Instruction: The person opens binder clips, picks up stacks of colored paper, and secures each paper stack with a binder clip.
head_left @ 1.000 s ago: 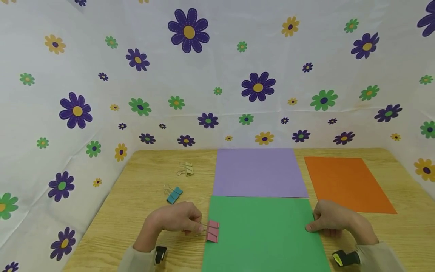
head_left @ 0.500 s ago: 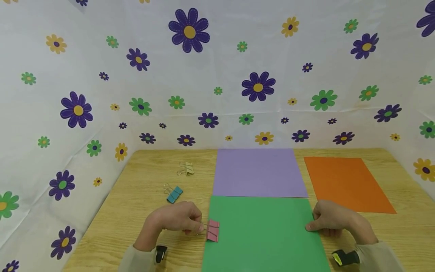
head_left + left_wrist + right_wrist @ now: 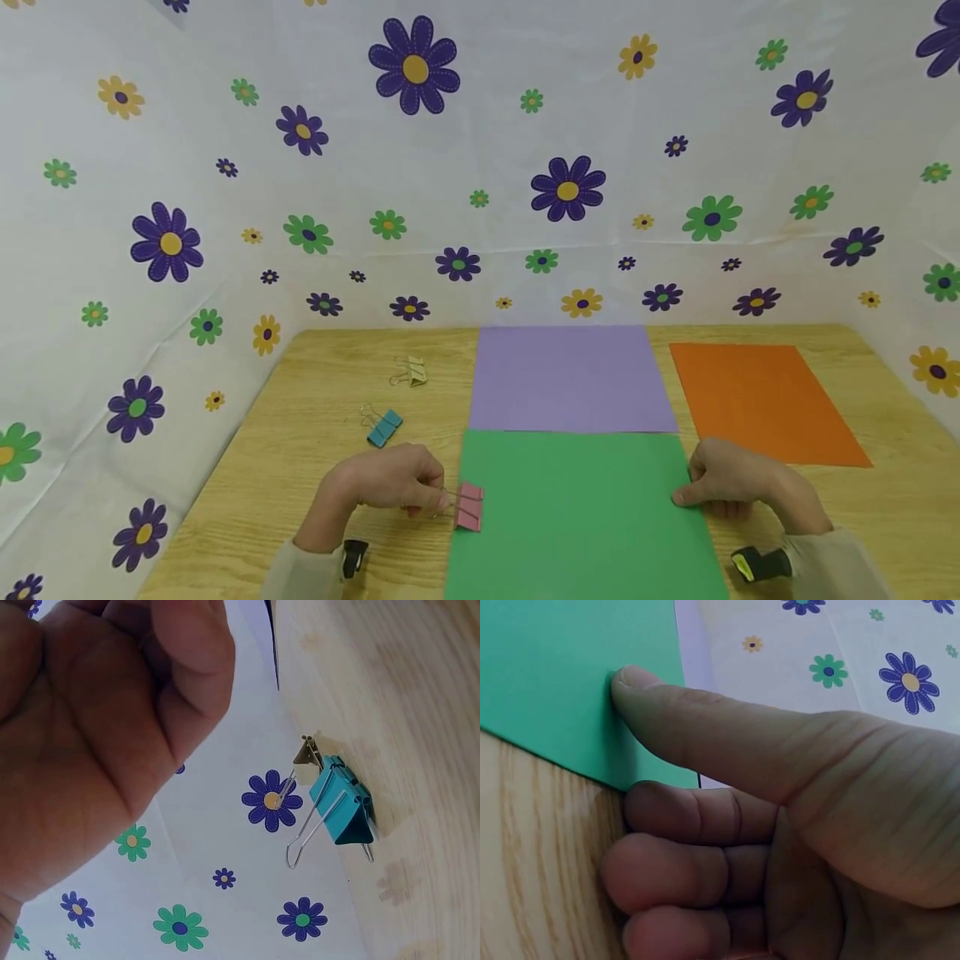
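Note:
My left hand (image 3: 397, 482) pinches the wire handles of a pink binder clip (image 3: 469, 507), whose body sits over the left edge of a green sheet of paper (image 3: 577, 517). At the sheet's right edge, my right hand (image 3: 731, 483) has its thumb on top and its other fingers curled by the edge. In the right wrist view the thumb (image 3: 697, 720) lies on the green surface, with the index fingertip right at the border. The left wrist view shows the palm (image 3: 97, 735) with fingers bent; the pink clip is out of sight there.
A teal binder clip (image 3: 385, 427) and a pale yellow one (image 3: 416, 371) lie on the wooden table (image 3: 300, 450) beyond my left hand. A lilac sheet (image 3: 573, 379) adjoins the green one's far edge. An orange sheet (image 3: 768, 404) lies at right. Flower-printed cloth (image 3: 487, 125) surrounds the table.

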A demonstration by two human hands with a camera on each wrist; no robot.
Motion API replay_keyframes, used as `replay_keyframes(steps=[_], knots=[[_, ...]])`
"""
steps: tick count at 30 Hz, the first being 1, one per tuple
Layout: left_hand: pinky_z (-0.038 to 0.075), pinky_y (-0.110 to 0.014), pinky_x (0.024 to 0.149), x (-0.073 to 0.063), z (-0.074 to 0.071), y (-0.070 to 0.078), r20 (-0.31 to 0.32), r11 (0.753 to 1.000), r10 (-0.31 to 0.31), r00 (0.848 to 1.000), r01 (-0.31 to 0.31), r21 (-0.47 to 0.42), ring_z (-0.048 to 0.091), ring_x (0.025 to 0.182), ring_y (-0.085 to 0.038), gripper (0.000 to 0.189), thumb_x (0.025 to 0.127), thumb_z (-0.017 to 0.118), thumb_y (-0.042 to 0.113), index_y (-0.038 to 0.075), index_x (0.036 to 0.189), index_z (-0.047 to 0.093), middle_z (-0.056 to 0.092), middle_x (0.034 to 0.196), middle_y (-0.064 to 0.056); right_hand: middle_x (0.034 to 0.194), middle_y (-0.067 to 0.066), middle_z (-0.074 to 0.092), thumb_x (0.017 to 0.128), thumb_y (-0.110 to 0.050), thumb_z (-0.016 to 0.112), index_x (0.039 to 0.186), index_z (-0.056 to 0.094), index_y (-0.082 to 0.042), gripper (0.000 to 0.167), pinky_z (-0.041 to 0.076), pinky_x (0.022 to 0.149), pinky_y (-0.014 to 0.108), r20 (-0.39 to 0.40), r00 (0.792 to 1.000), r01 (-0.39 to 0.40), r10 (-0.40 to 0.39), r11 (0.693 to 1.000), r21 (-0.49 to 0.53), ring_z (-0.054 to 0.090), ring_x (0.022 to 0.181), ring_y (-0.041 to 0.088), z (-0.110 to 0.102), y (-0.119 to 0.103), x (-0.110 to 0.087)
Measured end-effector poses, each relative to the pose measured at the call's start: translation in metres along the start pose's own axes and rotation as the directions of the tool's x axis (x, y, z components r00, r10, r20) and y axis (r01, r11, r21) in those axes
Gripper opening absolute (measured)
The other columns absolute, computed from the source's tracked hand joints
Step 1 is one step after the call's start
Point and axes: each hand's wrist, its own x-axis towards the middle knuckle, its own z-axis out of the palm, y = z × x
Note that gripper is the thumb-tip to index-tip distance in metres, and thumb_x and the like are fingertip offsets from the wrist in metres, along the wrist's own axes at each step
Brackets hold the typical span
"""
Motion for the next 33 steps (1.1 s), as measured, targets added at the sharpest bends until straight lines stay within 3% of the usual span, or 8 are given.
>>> replay_keyframes(steps=[5, 9, 14, 19, 23, 27, 33], knots=[[0.029, -0.021, 0.048, 0.000, -0.001, 0.000, 0.002, 1.000, -0.020, 1.000, 0.020, 0.020, 0.040, 0.051, -0.005, 0.031, 0.097, 0.064, 0.027, 0.009, 0.072, 0.061, 0.056, 0.061, 0.004, 0.050, -0.005, 0.051, 0.088, -0.028, 0.076, 0.061, 0.062, -0.007, 0.037, 0.042, 0.039, 0.022, 0.010, 1.000, -0.001, 0.001, 1.000, 0.002, 0.045, 0.041, 0.007, -0.002, -0.003, -0.001], [0.034, -0.023, 0.051, -0.002, -0.002, 0.001, -0.003, 0.999, -0.037, 0.999, 0.037, -0.007, 0.048, 0.057, -0.009, 0.025, 0.100, 0.061, 0.028, 0.008, 0.084, 0.065, 0.063, 0.071, -0.003, 0.053, -0.005, 0.048, 0.091, -0.026, 0.072, 0.063, 0.062, -0.006, 0.036, 0.038, 0.041, 0.021, 0.010, 0.999, 0.053, -0.053, 0.998, 0.024, 0.042, 0.044, 0.007, -0.005, -0.004, -0.003], [0.037, -0.025, 0.054, -0.003, -0.003, 0.001, -0.027, 0.999, -0.052, 0.998, 0.052, -0.015, 0.051, 0.063, -0.012, 0.022, 0.100, 0.061, 0.030, 0.012, 0.089, 0.063, 0.064, 0.075, -0.005, 0.059, -0.005, 0.047, 0.094, -0.025, 0.069, 0.075, 0.064, -0.006, 0.028, 0.035, 0.045, 0.022, -0.069, 0.992, 0.104, -0.104, 0.995, -0.014, 0.040, 0.051, 0.007, -0.007, -0.006, -0.002], [0.039, -0.025, 0.055, -0.004, -0.003, 0.001, -0.038, 0.999, -0.050, 0.998, 0.049, -0.008, 0.054, 0.065, -0.013, 0.021, 0.099, 0.061, 0.030, 0.012, 0.089, 0.063, 0.064, 0.076, -0.005, 0.080, -0.002, 0.062, 0.094, -0.024, 0.068, 0.092, 0.067, -0.005, 0.019, 0.046, 0.059, 0.026, -0.181, 0.971, 0.131, -0.156, 0.981, -0.141, 0.052, 0.069, 0.011, -0.011, -0.017, 0.003], [0.038, -0.025, 0.055, -0.005, -0.004, 0.000, -0.037, 0.999, -0.049, 0.998, 0.048, -0.017, 0.052, 0.065, -0.012, 0.021, 0.099, 0.061, 0.031, 0.012, 0.090, 0.063, 0.063, 0.077, -0.005, 0.105, 0.014, 0.067, 0.096, -0.023, 0.066, 0.108, 0.066, 0.002, 0.028, 0.055, 0.080, 0.045, -0.260, 0.944, 0.152, -0.201, 0.969, -0.198, 0.062, 0.095, 0.031, -0.015, -0.025, 0.009], [0.038, -0.026, 0.056, -0.006, -0.005, 0.000, -0.032, 0.998, -0.051, 0.998, 0.050, -0.033, 0.052, 0.067, -0.013, 0.022, 0.100, 0.060, 0.031, 0.011, 0.092, 0.062, 0.063, 0.079, -0.006, 0.136, 0.036, 0.048, 0.099, -0.026, 0.062, 0.133, 0.053, 0.009, 0.049, 0.041, 0.098, 0.067, -0.325, 0.914, 0.160, -0.241, 0.953, -0.256, 0.044, 0.125, 0.055, -0.016, -0.028, 0.017], [0.039, -0.026, 0.056, -0.005, -0.005, 0.001, -0.037, 0.999, -0.043, 0.998, 0.043, -0.015, 0.055, 0.068, -0.014, 0.021, 0.100, 0.059, 0.031, 0.011, 0.093, 0.062, 0.064, 0.080, -0.005, 0.150, 0.043, 0.021, 0.100, -0.032, 0.058, 0.148, 0.034, 0.009, 0.068, 0.021, 0.104, 0.076, -0.348, 0.902, 0.152, -0.257, 0.941, -0.301, 0.020, 0.136, 0.064, -0.017, -0.031, 0.033]])
